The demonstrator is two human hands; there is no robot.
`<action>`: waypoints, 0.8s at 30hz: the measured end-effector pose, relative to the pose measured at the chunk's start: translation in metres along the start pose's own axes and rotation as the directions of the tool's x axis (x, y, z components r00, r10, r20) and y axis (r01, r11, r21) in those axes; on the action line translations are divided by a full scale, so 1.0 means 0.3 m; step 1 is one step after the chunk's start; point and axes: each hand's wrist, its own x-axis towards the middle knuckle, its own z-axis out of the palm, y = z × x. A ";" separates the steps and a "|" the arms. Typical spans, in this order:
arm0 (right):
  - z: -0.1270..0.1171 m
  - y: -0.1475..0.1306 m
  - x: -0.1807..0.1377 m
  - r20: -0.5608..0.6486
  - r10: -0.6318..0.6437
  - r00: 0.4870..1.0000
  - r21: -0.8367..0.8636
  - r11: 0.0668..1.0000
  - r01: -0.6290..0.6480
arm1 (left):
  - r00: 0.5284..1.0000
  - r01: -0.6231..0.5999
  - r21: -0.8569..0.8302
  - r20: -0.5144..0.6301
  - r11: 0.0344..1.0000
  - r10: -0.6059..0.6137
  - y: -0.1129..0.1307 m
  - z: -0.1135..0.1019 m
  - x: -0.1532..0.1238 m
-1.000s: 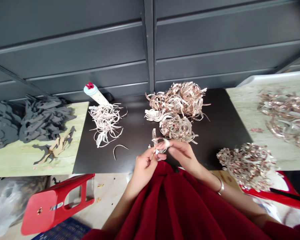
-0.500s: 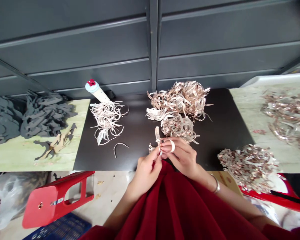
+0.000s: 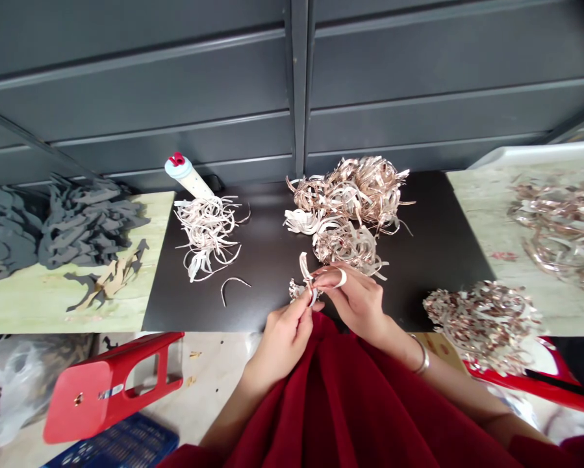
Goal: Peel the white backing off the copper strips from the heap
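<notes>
My left hand (image 3: 284,331) and my right hand (image 3: 353,299) meet at the near edge of a dark tabletop (image 3: 267,260). Both pinch a small curled rose-gold paper strip piece (image 3: 305,281) between their fingertips. One strip loops over a finger of my right hand. Just beyond my right hand lies a heap of rose-gold strips (image 3: 353,201). A smaller pile of pale strips (image 3: 208,231) lies to the left, with a single loose strip (image 3: 233,285) near it.
A glue bottle (image 3: 187,174) with a red nozzle lies behind the pale pile. Grey foam cut-outs (image 3: 52,224) cover a board at left. A red stool (image 3: 106,387) lies tipped below. At right sit a finished glittery bunch (image 3: 481,318) and more strips (image 3: 559,221).
My fingers have shifted slightly on the strip piece; the loop over my right finger has turned a little. The hands stay at the same spot.
</notes>
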 end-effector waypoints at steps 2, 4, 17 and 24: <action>0.000 -0.005 0.001 -0.004 0.014 1.000 0.010 1.000 -0.014 | 1.000 0.000 0.008 0.005 1.000 0.000 -0.002 -0.001 -0.003; 0.004 -0.011 0.003 0.000 0.059 0.998 0.045 0.997 -0.059 | 1.000 0.007 0.007 0.008 1.000 -0.007 -0.001 -0.005 -0.005; 0.072 0.293 0.015 0.450 0.491 0.746 -0.396 0.858 -0.327 | 0.737 0.303 -0.778 -0.175 0.551 -0.653 -0.217 -0.040 -0.031; 0.282 0.340 -0.208 0.760 0.467 0.452 -0.485 0.871 -0.085 | 0.694 0.164 -0.931 -0.127 0.327 -0.709 -0.182 -0.067 -0.007</action>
